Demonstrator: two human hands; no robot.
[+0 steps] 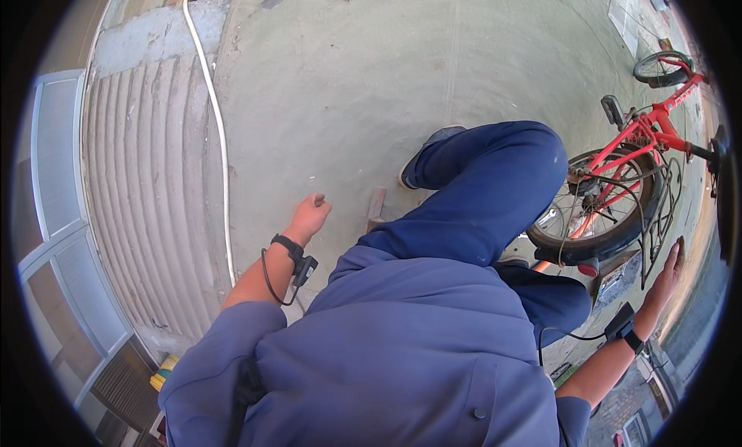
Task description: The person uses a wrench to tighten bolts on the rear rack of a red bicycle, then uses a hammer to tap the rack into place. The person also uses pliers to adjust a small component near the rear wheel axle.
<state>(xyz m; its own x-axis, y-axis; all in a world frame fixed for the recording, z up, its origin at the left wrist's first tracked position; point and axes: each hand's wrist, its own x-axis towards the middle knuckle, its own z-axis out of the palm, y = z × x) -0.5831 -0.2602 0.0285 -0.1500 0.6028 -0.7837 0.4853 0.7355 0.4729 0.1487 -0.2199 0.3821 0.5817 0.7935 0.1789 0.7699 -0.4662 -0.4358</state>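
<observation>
My left hand (311, 216) hangs over the concrete floor with its fingers curled in, and I see nothing in it. My right hand (666, 279) reaches out at the far right, fingers stretched and apart from the thumb side, close to the black rear rack (655, 229) of a red bicycle (657, 118). Whether it touches the rack, I cannot tell. Beside my bent knee is the bicycle's rear wheel (570, 250), with a black tyre and a red reflector (589, 267). A silver spanner-like piece (547, 216) shows at the wheel's left edge.
A reddish-brown wooden piece (376, 203) lies partly under my leg. A white hose (219, 130) runs along ridged concrete steps (151, 192) at the left. Beyond them stand framed panels (58, 153). A grey box-like thing (616, 281) sits below the rear wheel.
</observation>
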